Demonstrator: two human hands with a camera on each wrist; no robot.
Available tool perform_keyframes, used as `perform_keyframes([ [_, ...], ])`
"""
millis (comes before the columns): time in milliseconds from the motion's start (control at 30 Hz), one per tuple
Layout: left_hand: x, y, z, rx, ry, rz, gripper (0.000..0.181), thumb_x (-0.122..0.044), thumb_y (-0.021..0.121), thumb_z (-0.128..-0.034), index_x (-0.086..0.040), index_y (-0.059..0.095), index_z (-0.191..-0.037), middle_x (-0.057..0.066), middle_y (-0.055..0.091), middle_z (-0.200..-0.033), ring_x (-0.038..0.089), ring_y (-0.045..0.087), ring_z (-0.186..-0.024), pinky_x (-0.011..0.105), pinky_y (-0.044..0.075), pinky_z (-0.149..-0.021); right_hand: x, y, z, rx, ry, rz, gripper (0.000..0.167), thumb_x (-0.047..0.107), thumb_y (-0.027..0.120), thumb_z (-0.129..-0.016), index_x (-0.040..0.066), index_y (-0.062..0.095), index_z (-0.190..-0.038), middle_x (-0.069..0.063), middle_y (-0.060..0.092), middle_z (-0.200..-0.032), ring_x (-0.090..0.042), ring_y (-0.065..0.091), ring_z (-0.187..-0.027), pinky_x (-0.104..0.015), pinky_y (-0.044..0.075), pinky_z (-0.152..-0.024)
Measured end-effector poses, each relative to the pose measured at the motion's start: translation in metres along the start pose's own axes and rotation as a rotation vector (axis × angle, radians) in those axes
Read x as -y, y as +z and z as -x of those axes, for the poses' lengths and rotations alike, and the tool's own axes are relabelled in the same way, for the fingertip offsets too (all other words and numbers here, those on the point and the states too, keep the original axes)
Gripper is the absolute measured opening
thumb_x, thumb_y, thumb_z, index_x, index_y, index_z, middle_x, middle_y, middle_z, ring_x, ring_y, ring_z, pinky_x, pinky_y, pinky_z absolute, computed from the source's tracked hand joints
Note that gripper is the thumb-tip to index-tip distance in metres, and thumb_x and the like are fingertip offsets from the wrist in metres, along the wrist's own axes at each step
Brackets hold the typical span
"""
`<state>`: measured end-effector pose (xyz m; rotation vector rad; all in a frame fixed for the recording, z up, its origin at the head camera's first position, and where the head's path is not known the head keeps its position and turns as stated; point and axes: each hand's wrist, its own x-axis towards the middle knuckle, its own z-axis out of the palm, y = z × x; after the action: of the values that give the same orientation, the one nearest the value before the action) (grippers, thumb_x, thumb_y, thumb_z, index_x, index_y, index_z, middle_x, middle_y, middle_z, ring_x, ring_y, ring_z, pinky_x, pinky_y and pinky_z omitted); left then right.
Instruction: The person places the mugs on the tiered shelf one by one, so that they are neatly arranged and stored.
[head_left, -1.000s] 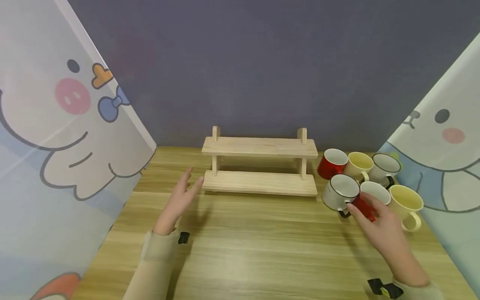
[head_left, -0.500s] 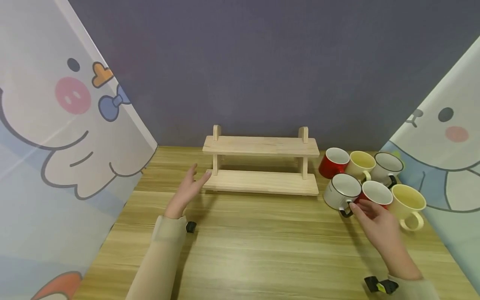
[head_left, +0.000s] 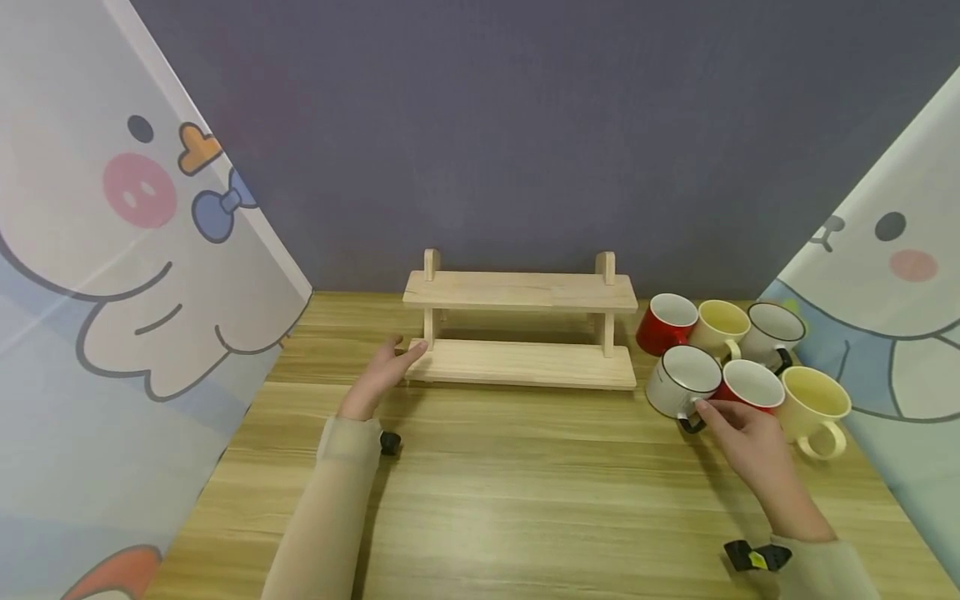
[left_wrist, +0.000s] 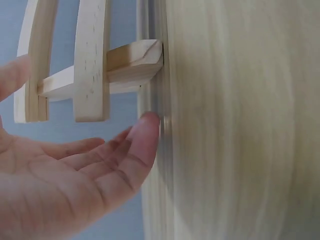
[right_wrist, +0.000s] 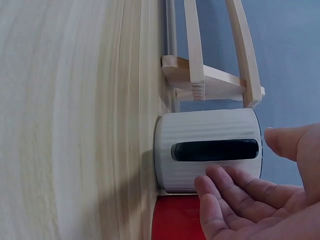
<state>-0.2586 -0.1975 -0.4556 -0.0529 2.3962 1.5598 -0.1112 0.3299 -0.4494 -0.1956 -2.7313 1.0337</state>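
My left hand (head_left: 377, 379) is beside the left end of a two-tier wooden shelf (head_left: 517, 365), fingers loosely extended and thumb apart. In the left wrist view its palm and fingers (left_wrist: 142, 142) show nothing held, with the fingertips close to the tabletop. My right hand (head_left: 752, 442) is at the black handle (right_wrist: 215, 150) of a white mug (head_left: 684, 383). Its fingers are bent loosely beside the handle and the thumb stands apart near the rim, so the handle is not gripped. The mug stands upright on the table.
Beside the white mug stand a red mug (head_left: 752, 385) and a yellow mug (head_left: 813, 404). Behind them are another red mug (head_left: 663, 329), a yellow mug (head_left: 718, 329) and a white mug (head_left: 772, 337). A grey wall panel (head_left: 525, 133) rises behind the wooden table (head_left: 525, 492).
My left hand has moved right and forward to the shelf's left end. My right hand has shifted slightly, drawing its fingers back from the red mug toward the white mug's handle. The mugs stay put.
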Motion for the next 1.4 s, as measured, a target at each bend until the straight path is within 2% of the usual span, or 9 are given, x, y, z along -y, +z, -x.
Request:
perform_keyframes([
  [100, -0.001, 0.002, -0.004, 0.017, -0.002, 0.008, 0.098, -0.054, 0.059, -0.1005, 0.006, 0.01, -0.16, 0.031, 0.021, -0.159, 0.047, 0.036, -0.136, 0.053, 0.048, -0.099, 0.0, 0.001, -0.001, 0.017, 0.026, -0.013, 0.048, 0.038, 0.061, -0.104, -0.008, 0.073, -0.111, -0.017, 0.072, -0.098, -0.02, 0.056, -0.08, -0.026, 0.046, -0.059],
  [267, 0.0, 0.006, -0.01, 0.023, -0.016, -0.014, 0.097, -0.051, 0.062, -0.1, 0.009, 0.013, -0.158, 0.03, 0.019, -0.161, 0.047, 0.031, -0.141, 0.055, 0.04, -0.107, 0.001, 0.003, -0.003, 0.067, 0.074, -0.037, 0.051, 0.042, 0.06, -0.104, -0.006, 0.074, -0.109, -0.015, 0.072, -0.098, -0.016, 0.054, -0.082, -0.023, 0.045, -0.062],
  [400, 0.002, 0.007, -0.013, 0.035, -0.027, 0.005, 0.095, -0.044, 0.064, -0.1005, 0.01, 0.011, -0.158, 0.032, 0.017, -0.16, 0.046, 0.029, -0.142, 0.055, 0.037, -0.11, 0.0, 0.006, -0.005, 0.082, 0.073, -0.045, 0.049, 0.041, 0.059, -0.105, -0.005, 0.075, -0.108, -0.013, 0.073, -0.099, -0.01, 0.055, -0.083, -0.02, 0.044, -0.066],
  [600, 0.005, 0.007, -0.015, 0.061, -0.015, 0.09, 0.088, -0.025, 0.065, -0.1017, 0.013, 0.008, -0.157, 0.032, 0.014, -0.161, 0.045, 0.042, -0.134, 0.047, 0.05, -0.099, -0.002, 0.01, -0.006, 0.08, 0.068, -0.093, 0.049, 0.042, 0.058, -0.105, -0.002, 0.077, -0.105, -0.011, 0.074, -0.097, -0.003, 0.054, -0.083, -0.018, 0.043, -0.067],
  [767, 0.007, 0.006, -0.017, 0.093, -0.007, 0.192, 0.08, -0.013, 0.061, -0.1027, 0.014, 0.008, -0.156, 0.033, 0.017, -0.16, 0.041, 0.054, -0.12, 0.041, 0.057, -0.086, -0.007, 0.011, -0.005, 0.143, 0.097, -0.234, 0.053, 0.041, 0.055, -0.106, -0.008, 0.072, -0.117, -0.009, 0.075, -0.102, 0.005, 0.06, -0.09, -0.014, 0.05, -0.074],
  [867, 0.009, 0.006, -0.019, 0.118, 0.009, 0.233, 0.074, -0.008, 0.059, -0.1029, 0.014, 0.011, -0.156, 0.033, 0.025, -0.156, 0.039, 0.053, -0.12, 0.04, 0.057, -0.086, -0.011, 0.013, -0.005, 0.159, 0.098, -0.345, 0.053, 0.036, 0.053, -0.108, -0.014, 0.066, -0.123, -0.005, 0.074, -0.104, 0.004, 0.062, -0.093, -0.016, 0.053, -0.077],
  [1033, 0.013, 0.003, -0.02, 0.153, 0.037, 0.273, 0.074, -0.002, 0.057, -0.1019, 0.014, 0.009, -0.156, 0.033, 0.025, -0.156, 0.041, 0.047, -0.127, 0.043, 0.056, -0.09, -0.018, 0.017, -0.004, 0.146, 0.039, -0.519, 0.048, 0.024, 0.053, -0.109, -0.022, 0.059, -0.124, 0.0, 0.074, -0.103, 0.0, 0.066, -0.096, -0.016, 0.053, -0.082],
  [1233, 0.014, 0.001, -0.022, 0.168, 0.053, 0.284, 0.075, -0.001, 0.058, -0.1019, 0.013, 0.007, -0.157, 0.031, 0.028, -0.154, 0.041, 0.046, -0.128, 0.042, 0.056, -0.09, -0.023, 0.022, 0.0, 0.091, 0.008, -0.599, 0.042, 0.02, 0.057, -0.107, -0.019, 0.063, -0.121, 0.002, 0.074, -0.103, -0.002, 0.067, -0.097, -0.013, 0.05, -0.085],
  [1400, 0.015, 0.0, -0.02, 0.169, 0.046, 0.293, 0.076, 0.0, 0.058, -0.1023, 0.013, 0.005, -0.157, 0.032, 0.026, -0.155, 0.043, 0.044, -0.131, 0.042, 0.056, -0.09, -0.023, 0.027, 0.002, 0.101, 0.053, -0.809, 0.035, 0.015, 0.062, -0.104, -0.016, 0.067, -0.12, -0.001, 0.075, -0.103, -0.007, 0.069, -0.097, -0.02, 0.054, -0.085],
])
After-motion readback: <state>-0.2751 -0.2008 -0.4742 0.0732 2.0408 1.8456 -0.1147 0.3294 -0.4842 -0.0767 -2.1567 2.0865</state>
